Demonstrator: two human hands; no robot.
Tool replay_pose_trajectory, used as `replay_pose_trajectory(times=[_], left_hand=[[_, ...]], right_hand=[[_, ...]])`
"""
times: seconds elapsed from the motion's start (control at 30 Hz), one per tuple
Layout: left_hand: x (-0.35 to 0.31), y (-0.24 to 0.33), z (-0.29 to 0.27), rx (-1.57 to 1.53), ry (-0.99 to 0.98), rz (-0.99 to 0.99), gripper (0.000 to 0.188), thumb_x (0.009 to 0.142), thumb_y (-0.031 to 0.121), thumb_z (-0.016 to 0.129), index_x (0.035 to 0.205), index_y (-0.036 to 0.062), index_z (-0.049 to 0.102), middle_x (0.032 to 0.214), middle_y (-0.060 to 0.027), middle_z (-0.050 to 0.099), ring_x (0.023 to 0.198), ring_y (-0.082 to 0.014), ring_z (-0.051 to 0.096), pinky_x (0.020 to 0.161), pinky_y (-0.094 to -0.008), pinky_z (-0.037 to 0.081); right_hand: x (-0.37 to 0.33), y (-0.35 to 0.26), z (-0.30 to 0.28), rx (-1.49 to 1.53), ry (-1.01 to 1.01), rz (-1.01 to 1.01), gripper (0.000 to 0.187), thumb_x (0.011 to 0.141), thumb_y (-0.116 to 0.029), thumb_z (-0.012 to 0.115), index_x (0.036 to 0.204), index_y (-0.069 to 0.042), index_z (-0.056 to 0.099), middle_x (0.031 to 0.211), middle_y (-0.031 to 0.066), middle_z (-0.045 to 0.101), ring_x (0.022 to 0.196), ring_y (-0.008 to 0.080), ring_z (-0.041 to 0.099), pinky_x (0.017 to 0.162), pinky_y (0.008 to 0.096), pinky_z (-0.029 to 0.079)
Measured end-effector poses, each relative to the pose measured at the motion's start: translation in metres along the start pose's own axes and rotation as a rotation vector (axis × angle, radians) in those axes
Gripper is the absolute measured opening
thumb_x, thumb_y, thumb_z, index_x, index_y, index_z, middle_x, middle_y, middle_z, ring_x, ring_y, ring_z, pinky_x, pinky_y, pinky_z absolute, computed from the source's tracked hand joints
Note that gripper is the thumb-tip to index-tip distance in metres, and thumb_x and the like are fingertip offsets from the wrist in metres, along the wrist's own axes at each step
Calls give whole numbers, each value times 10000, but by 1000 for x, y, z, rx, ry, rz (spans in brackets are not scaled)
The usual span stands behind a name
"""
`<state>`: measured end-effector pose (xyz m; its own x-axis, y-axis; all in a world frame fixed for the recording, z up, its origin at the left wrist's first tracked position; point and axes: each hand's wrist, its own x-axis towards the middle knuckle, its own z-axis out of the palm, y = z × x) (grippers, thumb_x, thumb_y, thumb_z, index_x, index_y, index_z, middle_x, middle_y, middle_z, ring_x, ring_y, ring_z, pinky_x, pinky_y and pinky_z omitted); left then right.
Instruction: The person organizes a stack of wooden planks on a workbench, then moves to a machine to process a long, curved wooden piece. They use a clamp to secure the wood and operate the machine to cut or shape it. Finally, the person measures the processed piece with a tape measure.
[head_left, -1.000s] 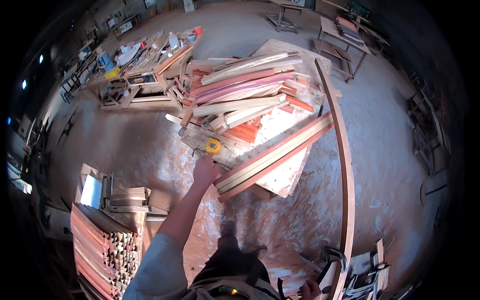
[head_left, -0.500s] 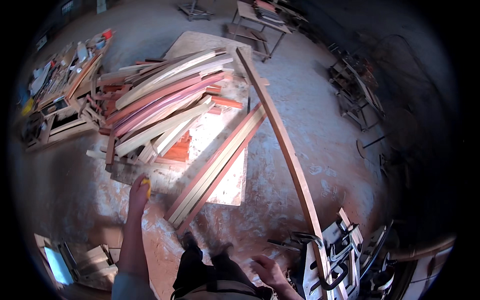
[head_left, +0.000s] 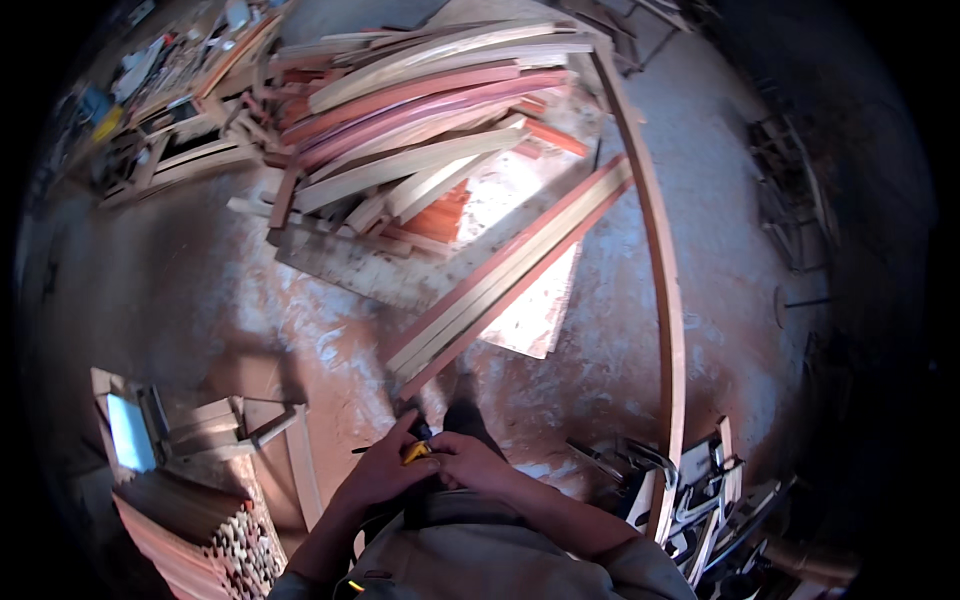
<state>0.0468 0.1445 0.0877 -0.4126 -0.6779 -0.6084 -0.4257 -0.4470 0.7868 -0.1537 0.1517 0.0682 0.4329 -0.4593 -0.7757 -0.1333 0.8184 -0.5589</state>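
Both of my hands are together in front of my waist. My left hand (head_left: 383, 468) is closed around a small yellow tool (head_left: 415, 453), whose exact kind is too small to tell. A thin dark stick (head_left: 362, 450) pokes out beside that hand. My right hand (head_left: 468, 463) meets the tool from the other side with curled fingers; what they pinch is hidden. Ahead of my feet lies a bundle of reddish and pale boards (head_left: 512, 278), side by side, slanting up to the right. Its near end is close to my shoes.
Long and curved wooden pieces form a pile (head_left: 420, 120) on a sheet (head_left: 350, 270) ahead. To the right stretches a long board (head_left: 655, 240) near several metal clamps (head_left: 690, 490). A cluttered workbench (head_left: 190, 70) stands far left; stacked sticks (head_left: 240, 540) are at lower left.
My left hand has come back from out front to my waist with the yellow tool. My right hand has moved left to join it. The view has shifted downward and left.
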Motion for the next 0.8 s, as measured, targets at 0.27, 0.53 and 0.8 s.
replay_pose_trajectory(times=[0.27,0.53,0.8], left_hand=[[-40,-118,-36,43,267,-72,173,833,102,570,843,-6,704,517,36,422,508,-54,397,460,-269,304],[-113,-285,-75,328,368,-395,140,878,173,605,798,62,631,640,-45,607,587,-157,602,540,-342,494],[2,-171,-11,569,156,-100,346,973,356,570,1007,17,632,814,-51,638,773,-261,607,671,-400,495]], right_hand=[[-5,-70,-172,315,432,-274,156,929,-113,582,846,7,638,735,96,646,659,160,626,571,268,509],[31,-97,-359,824,747,-500,226,977,-125,529,945,69,640,812,166,669,685,242,664,568,361,566],[82,-96,-301,645,646,-439,186,987,-177,559,1073,-13,585,890,113,673,741,216,655,618,399,586]])
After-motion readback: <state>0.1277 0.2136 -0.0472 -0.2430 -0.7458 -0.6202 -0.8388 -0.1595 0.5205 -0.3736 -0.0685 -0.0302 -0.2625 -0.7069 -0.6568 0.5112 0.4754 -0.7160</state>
